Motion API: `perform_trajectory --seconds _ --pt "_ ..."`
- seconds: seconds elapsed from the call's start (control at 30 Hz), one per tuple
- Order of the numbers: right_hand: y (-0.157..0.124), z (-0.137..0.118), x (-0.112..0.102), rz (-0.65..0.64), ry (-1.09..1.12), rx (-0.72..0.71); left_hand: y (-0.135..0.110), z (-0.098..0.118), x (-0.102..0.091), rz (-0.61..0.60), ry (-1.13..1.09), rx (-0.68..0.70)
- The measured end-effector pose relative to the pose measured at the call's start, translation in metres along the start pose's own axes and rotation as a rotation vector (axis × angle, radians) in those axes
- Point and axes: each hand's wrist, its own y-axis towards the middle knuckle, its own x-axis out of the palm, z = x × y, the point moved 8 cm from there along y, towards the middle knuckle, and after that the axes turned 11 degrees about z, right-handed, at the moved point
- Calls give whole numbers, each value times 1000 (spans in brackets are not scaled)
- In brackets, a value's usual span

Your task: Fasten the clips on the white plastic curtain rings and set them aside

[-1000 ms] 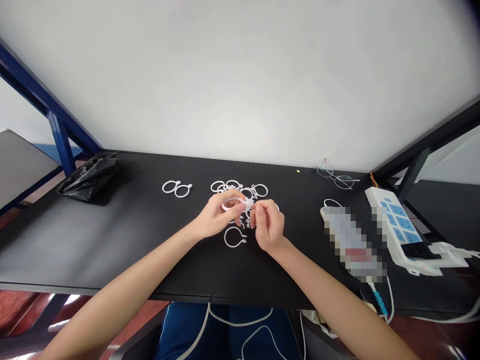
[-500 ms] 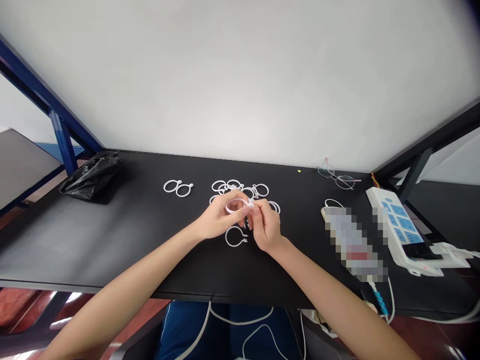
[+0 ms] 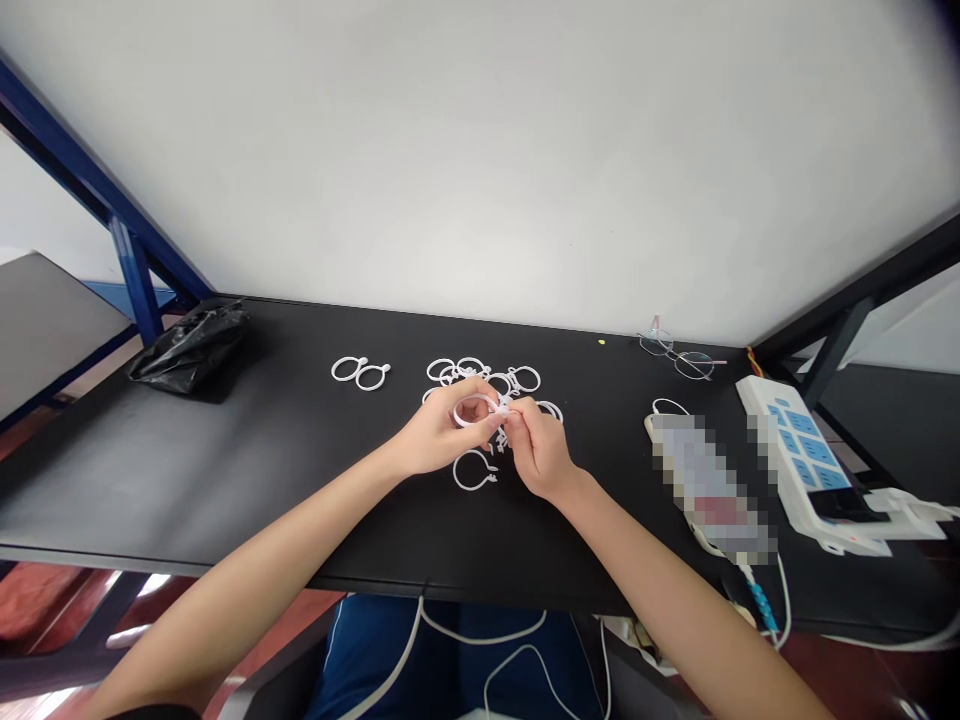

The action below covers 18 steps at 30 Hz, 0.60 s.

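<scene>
My left hand (image 3: pixel 439 437) pinches a white plastic ring (image 3: pixel 475 411) above the black table (image 3: pixel 225 470). Meeting it at the ring's right end, my right hand (image 3: pixel 540 450) has its fingers closed on the ring's small clasp. Behind the hands lies a pile of several white rings (image 3: pixel 487 378). One open ring (image 3: pixel 474 472) rests just in front of them, between the two hands. Two joined rings (image 3: pixel 361 372) lie apart at the left.
A crumpled black bag (image 3: pixel 191 345) sits at the table's far left. Glasses (image 3: pixel 679 357) lie by the back wall. A blurred device (image 3: pixel 709 485) and a white power strip (image 3: pixel 799 460) with cables occupy the right. White cables hang under the front edge.
Both hands have stayed together on the ring and drifted slightly right. The right fingers have closed in tighter on the ring's end.
</scene>
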Motion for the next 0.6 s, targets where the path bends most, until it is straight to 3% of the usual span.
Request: perform_trajectory --seconds 0.2,0.6 --pt "1 -6 3 -15 11 -39 0 6 -5 72 81 73" --pt "-3 3 5 -28 54 77 3 4 -3 25 120 65"
